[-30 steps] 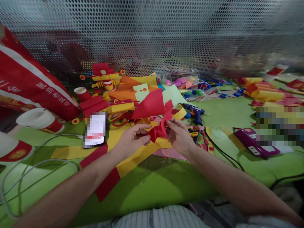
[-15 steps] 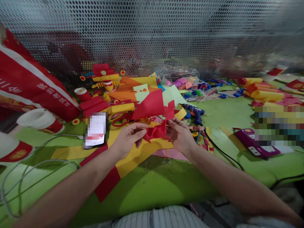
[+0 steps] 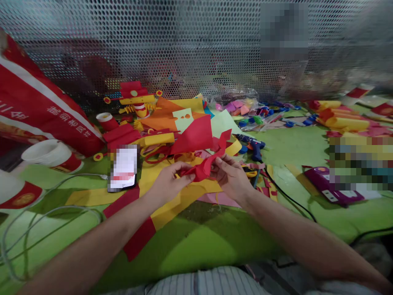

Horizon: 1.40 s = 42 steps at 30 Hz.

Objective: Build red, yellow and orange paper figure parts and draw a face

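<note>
Between my hands is a folded strip of red paper (image 3: 203, 169), raised above the yellow sheets on the table. My left hand (image 3: 172, 180) pinches its left end between thumb and fingers. My right hand (image 3: 231, 174) grips the other side, and a narrow red tail sticks up past its fingertips. Under and around the hands lie yellow paper (image 3: 172, 211), a dark red strip (image 3: 140, 239) and pink paper (image 3: 219, 199). Just beyond them is a larger red sheet (image 3: 194, 135). Part of the strip is hidden behind my fingers.
To the left are a phone (image 3: 123, 168) on a cable, paper cups (image 3: 50, 155) and a large red bag (image 3: 46, 98). A blue glue gun (image 3: 254, 145) lies right of the hands, its black cord running forward. Further right sits a purple packet (image 3: 333, 186). A perforated metal panel (image 3: 196, 49) stands behind.
The red strip has been turned and looks more smoothly folded, its tail now leaning right. My left hand has shifted slightly right, closer to my right hand.
</note>
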{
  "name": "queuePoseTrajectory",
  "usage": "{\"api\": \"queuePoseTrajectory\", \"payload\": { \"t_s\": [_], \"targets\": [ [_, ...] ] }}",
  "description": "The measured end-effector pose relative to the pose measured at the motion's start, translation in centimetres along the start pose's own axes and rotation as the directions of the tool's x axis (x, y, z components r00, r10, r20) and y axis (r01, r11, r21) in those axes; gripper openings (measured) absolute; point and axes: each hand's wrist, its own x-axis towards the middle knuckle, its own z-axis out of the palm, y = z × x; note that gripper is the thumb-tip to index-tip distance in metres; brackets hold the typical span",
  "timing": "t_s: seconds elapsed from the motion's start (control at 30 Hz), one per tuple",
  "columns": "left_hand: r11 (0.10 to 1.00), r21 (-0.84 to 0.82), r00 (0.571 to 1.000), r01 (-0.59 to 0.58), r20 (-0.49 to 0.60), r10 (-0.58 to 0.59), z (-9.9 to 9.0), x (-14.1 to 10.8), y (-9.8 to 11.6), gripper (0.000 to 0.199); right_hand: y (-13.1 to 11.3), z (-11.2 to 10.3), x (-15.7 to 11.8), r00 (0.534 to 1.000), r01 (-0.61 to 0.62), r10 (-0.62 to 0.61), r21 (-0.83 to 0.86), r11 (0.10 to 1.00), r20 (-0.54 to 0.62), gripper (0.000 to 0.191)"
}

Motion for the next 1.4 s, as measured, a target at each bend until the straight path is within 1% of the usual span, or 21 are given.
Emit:
{"api": "queuePoseTrajectory", "payload": {
  "t_s": [0.03,0.1,0.2,0.27,0.33,0.4,0.43,0.5,0.57,0.6,0.63,0.73,0.8,0.87,0.93,1.03,1.13,1.23,1.3,1.37,1.4],
  "targets": [
    [1.000,-0.002,1.000,-0.004,-0.014,0.004,-0.1,0.1,-0.1,0.013,0.0,0.0,0.0,1.000,-0.001,0.001,0.006,1.000,0.008,0.026],
    [0.998,-0.060,1.000,0.017,-0.014,-0.018,-0.2,0.3,-0.4,0.015,0.0,0.0,0.0,1.000,-0.011,0.010,0.020,1.000,0.023,0.025],
    [0.985,-0.150,0.996,0.080,0.041,-0.074,-0.5,0.4,-0.6,0.022,-0.1,-0.1,0.1,0.999,-0.024,0.023,0.039,0.999,0.035,0.023],
    [0.982,-0.166,0.995,0.094,0.057,-0.086,-0.5,0.4,-0.7,0.026,-0.1,-0.1,0.1,0.999,-0.024,0.022,0.049,0.999,0.030,0.023],
    [0.984,-0.152,0.995,0.092,0.047,-0.085,-0.6,0.4,-0.7,0.028,-0.1,-0.1,0.2,1.000,-0.018,0.018,0.055,0.998,0.017,0.022],
    [0.992,-0.095,0.995,0.083,0.064,-0.077,-0.7,0.5,-0.7,0.026,-0.1,-0.2,0.3,1.000,-0.006,0.005,0.067,0.998,0.004,0.022],
    [0.997,-0.041,0.996,0.058,0.074,-0.055,-0.8,0.5,-0.7,0.024,-0.1,-0.2,0.4,1.000,0.004,-0.004,0.076,0.997,-0.001,0.023],
    [0.992,0.113,0.997,-0.052,0.062,0.045,-1.1,0.6,-0.7,0.020,0.0,-0.2,0.4,1.000,0.024,-0.024,0.091,0.996,-0.002,0.023],
    [0.944,0.276,0.983,-0.181,0.030,0.179,-1.3,0.8,-0.6,0.018,0.0,-0.1,0.3,0.999,0.033,-0.034,0.088,0.996,0.009,0.022],
    [0.917,0.334,0.975,-0.219,0.030,0.222,-1.5,0.8,-0.5,0.020,0.0,-0.1,0.2,0.999,0.033,-0.035,0.084,0.996,0.017,0.022],
    [0.899,0.370,0.971,-0.233,0.041,0.235,-1.6,0.8,-0.5,0.024,0.0,-0.1,0.2,0.999,0.031,-0.033,0.079,0.996,0.025,0.022],
    [0.913,0.365,0.983,-0.182,0.102,0.155,-1.9,0.8,-0.2,0.033,0.1,-0.2,0.1,0.999,0.022,-0.025,0.075,0.997,0.041,0.021],
    [0.953,0.280,0.983,-0.112,0.172,0.065,-1.9,0.7,0.0,0.027,0.0,-0.3,0.3,1.000,0.024,-0.025,0.085,0.996,0.019,0.021],
    [0.982,0.186,0.963,-0.038,0.268,-0.014,-1.7,0.6,0.1,0.019,-0.1,-0.4,0.5,0.999,0.036,-0.033,0.108,0.993,-0.027,0.022],
    [0.989,0.147,0.945,0.018,0.320,-0.065,-1.7,0.5,0.3,0.013,-0.2,-0.5,0.8,0.997,0.041,-0.033,0.125,0.991,-0.065,0.023],
    [0.992,0.126,0.956,0.031,0.285,-0.067,-1.7,0.4,0.4,0.009,-0.2,-0.6,0.9,0.998,0.019,-0.014,0.092,0.996,-0.058,0.021],
    [0.993,0.115,0.967,-0.003,0.255,-0.027,-1.9,0.4,0.4,0.010,-0.1,-0.5,0.7,0.999,0.022,-0.021,0.053,0.998,-0.025,0.021],
    [0.967,0.251,0.969,-0.044,0.247,-0.020,-1.7,0.3,0.3,0.024,-0.1,-0.2,0.4,1.000,0.019,-0.019,0.036,0.999,0.001,0.025],
    [0.936,0.345,0.982,-0.067,0.191,-0.001,-1.3,0.2,0.2,0.029,-0.1,0.0,0.2,1.000,0.018,-0.018,0.012,1.000,0.019,0.026],
    [0.930,0.356,0.988,-0.097,0.145,0.047,-0.8,-0.1,0.0,0.034,0.1,0.1,0.0,0.998,0.035,-0.034,-0.014,0.999,0.046,0.025],
    [0.937,0.327,0.986,-0.120,0.150,0.074,-0.5,-0.2,0.0,0.036,0.2,0.2,0.0,0.997,0.046,-0.044,-0.025,0.999,0.058,0.025]
  ]
}}
